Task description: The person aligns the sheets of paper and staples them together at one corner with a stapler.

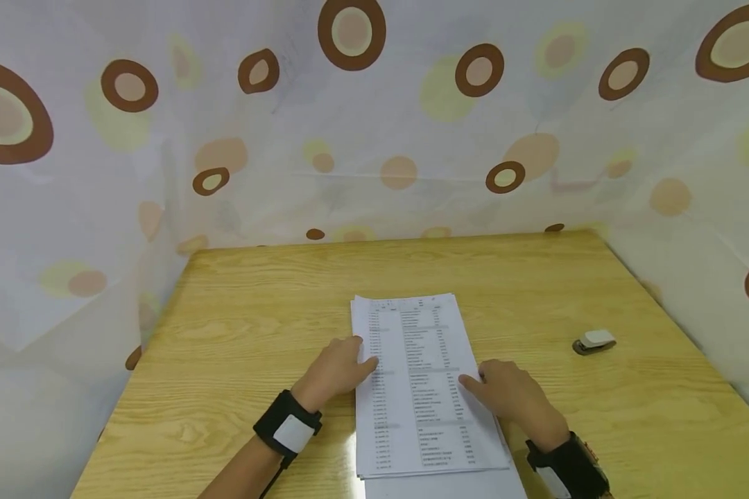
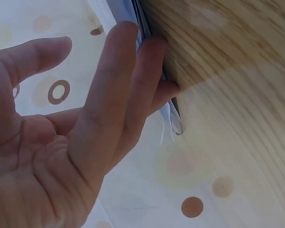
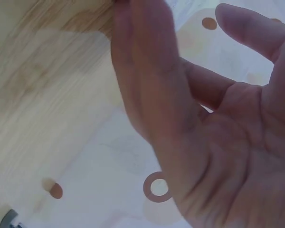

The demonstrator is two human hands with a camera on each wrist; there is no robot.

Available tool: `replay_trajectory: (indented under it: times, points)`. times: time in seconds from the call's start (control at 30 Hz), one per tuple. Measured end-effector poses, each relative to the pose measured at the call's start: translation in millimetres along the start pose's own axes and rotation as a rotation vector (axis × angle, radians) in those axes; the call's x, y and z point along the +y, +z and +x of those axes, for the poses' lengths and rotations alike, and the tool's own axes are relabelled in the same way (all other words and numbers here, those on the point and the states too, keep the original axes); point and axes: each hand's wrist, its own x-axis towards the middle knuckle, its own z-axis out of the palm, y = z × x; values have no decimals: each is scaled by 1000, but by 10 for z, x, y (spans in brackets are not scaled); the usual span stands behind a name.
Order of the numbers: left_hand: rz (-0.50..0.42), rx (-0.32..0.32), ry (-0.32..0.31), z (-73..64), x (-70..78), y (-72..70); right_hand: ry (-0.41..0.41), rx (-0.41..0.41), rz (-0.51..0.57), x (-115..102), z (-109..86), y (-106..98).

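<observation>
Left hand at the left edge of the paper stack, relaxed and gripping nothing, fingers long and nearly straight against the side of the sheets, thumb spread apart over the printed face. Right hand at the opposite edge, slightly nearer the body, likewise unclenched and without a grasp, fingers extended along the paper's right side, thumb held away from them above the print. Contact of either thumb with the paper: impossible to tell. Right fingertips cut off at the top in the right wrist view.

Between both hands, flat and lengthwise, the paper stack itself, with columns of small text and faint grey bands; far end beyond the fingers, near end closer to the body. Beneath, sticking out at the near end, a blank white sheet.

Around each wrist, a black strap with a white patch. Off to the right, well apart from the paper, a small stapler. Underneath everything, a wood-grain table; behind and at both sides, a pale cloth with brown rings and pastel spots.
</observation>
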Motion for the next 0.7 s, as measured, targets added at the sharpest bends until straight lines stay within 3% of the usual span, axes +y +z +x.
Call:
replay_trajectory:
  times: [0.27, 0.37, 0.47, 0.7]
  points:
    - [7, -1, 23, -97, -33, -19, 64, -24, -7, 111, -112, -40]
    - [25, -13, 28, -174, -18, -14, 86, -59, 20, 86, -208, 1]
    - [14, -21, 32, -229, 17, 2, 71, -43, 40, 30, -281, 67]
    - [-16, -25, 1, -180, -17, -34, 54, -19, 28, 24, -263, 17]
